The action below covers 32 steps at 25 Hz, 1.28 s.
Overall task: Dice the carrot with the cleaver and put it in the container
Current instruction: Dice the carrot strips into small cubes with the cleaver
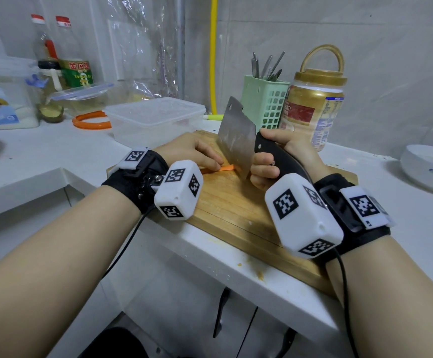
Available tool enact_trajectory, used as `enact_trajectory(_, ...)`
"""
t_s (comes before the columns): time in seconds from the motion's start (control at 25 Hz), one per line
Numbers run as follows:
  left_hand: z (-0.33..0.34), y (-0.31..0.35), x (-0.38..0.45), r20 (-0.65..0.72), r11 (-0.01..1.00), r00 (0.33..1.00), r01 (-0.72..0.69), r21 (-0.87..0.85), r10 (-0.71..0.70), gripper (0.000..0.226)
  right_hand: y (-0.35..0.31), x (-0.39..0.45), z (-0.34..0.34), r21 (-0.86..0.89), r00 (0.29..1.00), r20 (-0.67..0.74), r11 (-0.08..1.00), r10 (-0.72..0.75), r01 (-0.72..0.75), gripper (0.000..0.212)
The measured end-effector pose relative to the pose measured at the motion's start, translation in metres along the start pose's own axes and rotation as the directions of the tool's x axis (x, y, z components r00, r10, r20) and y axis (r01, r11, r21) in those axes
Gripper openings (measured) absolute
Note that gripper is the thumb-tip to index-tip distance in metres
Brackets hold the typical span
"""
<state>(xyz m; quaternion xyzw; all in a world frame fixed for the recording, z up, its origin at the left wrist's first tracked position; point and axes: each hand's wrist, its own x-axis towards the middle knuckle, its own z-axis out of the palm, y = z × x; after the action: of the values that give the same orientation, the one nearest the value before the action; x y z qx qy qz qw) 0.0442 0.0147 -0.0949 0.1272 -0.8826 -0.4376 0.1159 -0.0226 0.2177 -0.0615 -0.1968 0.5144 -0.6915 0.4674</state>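
While cleaver (236, 140) meets carrot (227, 168), container (156, 120) behind board (236, 208).

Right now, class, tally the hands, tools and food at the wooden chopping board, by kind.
Bare hands: 2, left hand and right hand
Steel cleaver with black handle: 1
Orange carrot strip: 1 visible
Total: 4
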Motion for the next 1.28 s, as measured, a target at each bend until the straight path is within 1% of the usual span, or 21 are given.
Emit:
enact_trajectory(0.04,-0.0001,-0.0001,0.0001,0.002,1.0,1.0,0.001,0.0,-0.001,0.012,-0.0003,-0.0001,0.0002,-0.01,1.0,-0.004,1.0,0.006,-0.006,0.055)
enact_trajectory(0.2,-0.0004,-0.0016,0.0019,0.017,1.0,1.0,0.004,0.019,-0.004,0.011,-0.0002,-0.0007,0.0049,-0.06,0.998,-0.052,0.998,0.031,-0.034,0.036)
enact_trajectory(0.4,-0.0006,-0.0018,0.0024,0.013,0.999,1.0,0.004,0.051,-0.004,0.008,-0.0001,0.0014,0.0077,-0.099,0.994,-0.092,0.993,0.055,-0.064,0.035)
enact_trajectory(0.6,-0.0012,0.0024,0.0008,0.037,0.997,0.999,-0.005,0.075,0.002,0.01,-0.0004,0.0014,0.0032,-0.046,0.997,-0.068,0.998,0.048,-0.051,0.031)
enact_trajectory(0.72,-0.001,0.003,-0.0006,0.027,0.998,0.999,-0.018,0.058,0.016,0.012,0.0002,0.0018,0.0019,-0.029,0.998,-0.048,0.999,0.032,-0.033,0.033)
enact_trajectory(0.84,-0.0001,0.0027,-0.0018,0.011,0.999,1.0,-0.017,0.03,0.017,0.013,0.0002,0.0025,0.0003,-0.006,0.998,-0.069,1.0,-0.014,0.014,0.033)
enact_trajectory(0.96,0.0006,0.0031,-0.0028,0.007,0.999,1.0,-0.023,0.024,0.022,0.011,0.0,0.0007,0.0005,0.007,0.997,-0.058,0.999,-0.042,0.042,0.035)
enact_trajectory(1.16,0.0011,0.0014,-0.0028,0.007,1.0,1.0,-0.007,0.024,0.007,0.008,0.0029,-0.0002,0.0056,-0.002,0.999,-0.048,1.0,-0.022,0.022,0.04)
enact_trajectory(1.28,0.0015,0.0022,-0.0033,0.019,1.0,1.0,-0.02,0.021,0.02,0.008,0.002,0.001,0.0047,-0.02,0.999,-0.052,1.0,0.004,-0.005,0.047)
